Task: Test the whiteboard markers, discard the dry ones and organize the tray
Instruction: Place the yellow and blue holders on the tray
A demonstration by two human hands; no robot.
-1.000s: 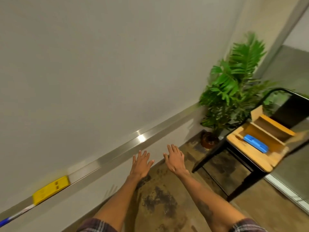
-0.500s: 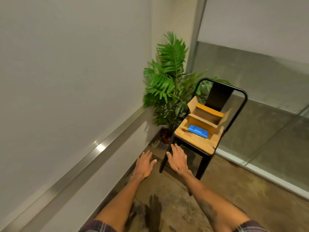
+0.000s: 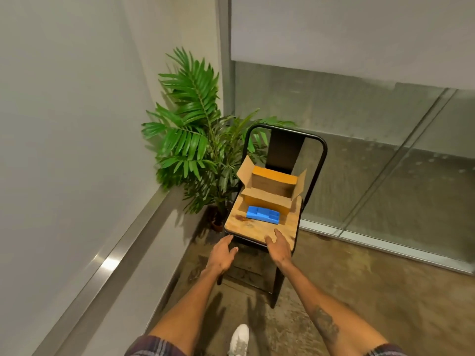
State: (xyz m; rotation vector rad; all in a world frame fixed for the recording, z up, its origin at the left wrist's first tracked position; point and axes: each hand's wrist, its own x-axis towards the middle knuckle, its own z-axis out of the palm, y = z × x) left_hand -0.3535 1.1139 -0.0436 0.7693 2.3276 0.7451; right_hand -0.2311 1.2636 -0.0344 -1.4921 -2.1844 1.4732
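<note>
Wood of the chair seat (image 3: 253,227) lies under the right hand (image 3: 279,249), whose fingers (image 3: 279,237) reach flat over the seat's front edge. Its grip is apart and holds nothing; whether the fingertips touch the wood cannot be told. Just beside it the left hand (image 3: 221,254) hovers off the seat's front left corner, grip likewise apart, fingers straight, thumb spread.

Beyond the two hands, on the middle of the seat, sits the blue tray (image 3: 262,214), a moulded plastic piece with several compartments, lying crosswise. Right behind it stands an open cardboard box (image 3: 270,191), flaps up, in front of the black chair back (image 3: 285,147).

Left of the chair a potted palm (image 3: 195,140) fills the corner. Along the left wall runs the whiteboard (image 3: 64,124) with its metal ledge (image 3: 115,258) at the bottom edge, well apart from the blue tray. Glass panels (image 3: 359,163) close the right side. Lowest in view are plaid sleeves (image 3: 151,345), a white shoe (image 3: 240,339) and the stained concrete floor (image 3: 359,291).
</note>
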